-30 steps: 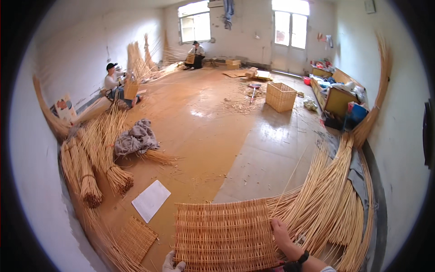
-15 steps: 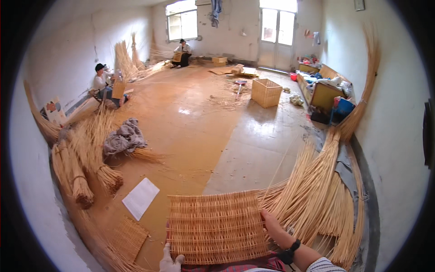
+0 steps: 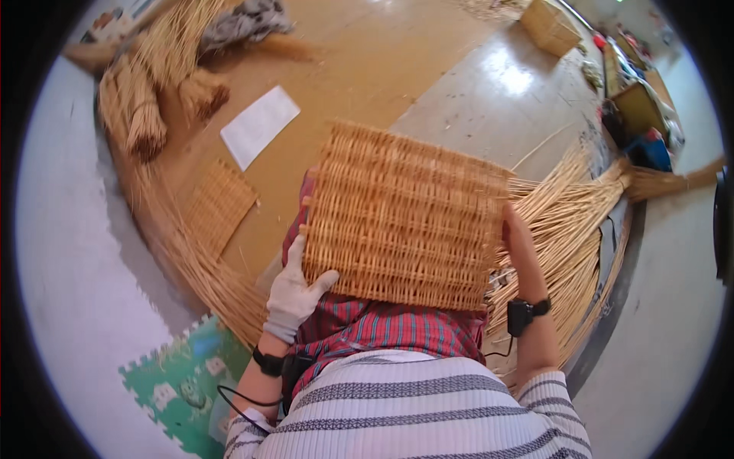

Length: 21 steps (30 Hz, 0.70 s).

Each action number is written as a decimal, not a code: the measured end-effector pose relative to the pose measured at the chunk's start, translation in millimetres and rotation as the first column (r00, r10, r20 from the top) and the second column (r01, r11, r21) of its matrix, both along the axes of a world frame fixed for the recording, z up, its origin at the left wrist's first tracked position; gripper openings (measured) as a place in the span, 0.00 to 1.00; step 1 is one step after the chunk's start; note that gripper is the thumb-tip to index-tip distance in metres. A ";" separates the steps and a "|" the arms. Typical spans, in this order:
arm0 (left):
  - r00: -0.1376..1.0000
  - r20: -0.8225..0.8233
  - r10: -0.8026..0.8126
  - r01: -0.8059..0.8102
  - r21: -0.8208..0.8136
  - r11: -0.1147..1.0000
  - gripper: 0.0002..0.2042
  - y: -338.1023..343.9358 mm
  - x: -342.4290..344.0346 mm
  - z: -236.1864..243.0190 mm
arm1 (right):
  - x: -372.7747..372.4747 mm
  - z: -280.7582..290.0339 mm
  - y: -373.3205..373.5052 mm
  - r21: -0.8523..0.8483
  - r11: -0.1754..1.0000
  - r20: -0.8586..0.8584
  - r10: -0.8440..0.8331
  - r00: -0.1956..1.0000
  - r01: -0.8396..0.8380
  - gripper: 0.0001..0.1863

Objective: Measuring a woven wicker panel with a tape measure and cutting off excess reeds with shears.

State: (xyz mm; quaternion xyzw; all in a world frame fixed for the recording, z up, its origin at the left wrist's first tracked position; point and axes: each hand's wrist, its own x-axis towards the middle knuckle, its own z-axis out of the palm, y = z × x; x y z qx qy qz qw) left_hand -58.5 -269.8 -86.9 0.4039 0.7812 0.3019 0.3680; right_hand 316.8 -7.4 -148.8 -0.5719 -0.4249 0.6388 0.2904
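I hold a rectangular woven wicker panel (image 3: 405, 218) over my lap, which is covered by red plaid cloth (image 3: 382, 329). My left hand (image 3: 294, 291), in a white glove, grips the panel's lower left corner. My right hand (image 3: 516, 241), bare with a black watch on the wrist, clasps the panel's right edge. Long loose willow rods (image 3: 569, 222) fan out from the panel's right side across the floor.
A smaller woven mat (image 3: 218, 203) and a white sheet of paper (image 3: 260, 125) lie on the brown floor at left. Bundles of willow rods (image 3: 145, 99) lie at upper left. A green foam mat (image 3: 180, 382) is at lower left. A wicker box (image 3: 550, 23) stands far off.
My view has tilted down sharply from the room to my lap. The wicker panel has come closer and now sits tilted over my knees, still held by both hands.
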 end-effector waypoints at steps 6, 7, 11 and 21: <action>0.998 0.045 0.033 -0.045 0.291 0.956 0.46 -11.5 1.2 -32.4 | -43.9 53.6 -5.7 0.794 0.574 0.403 -0.252 0.880 -0.199 0.21; 0.997 0.047 0.058 -0.070 0.309 0.948 0.46 -13.3 2.6 -37.2 | -62.2 60.0 -8.8 0.790 0.526 0.437 -0.124 0.891 -0.314 0.21; 0.995 0.046 0.084 -0.092 0.212 0.973 0.50 -10.3 0.7 -31.7 | -163.1 85.2 -29.0 0.640 -0.040 0.737 0.315 0.598 -0.768 0.30; 0.919 -0.218 -0.329 0.188 -0.491 0.851 0.67 14.5 -2.7 4.6 | -279.0 35.3 -52.5 0.491 -0.460 0.853 0.425 0.303 -0.740 0.40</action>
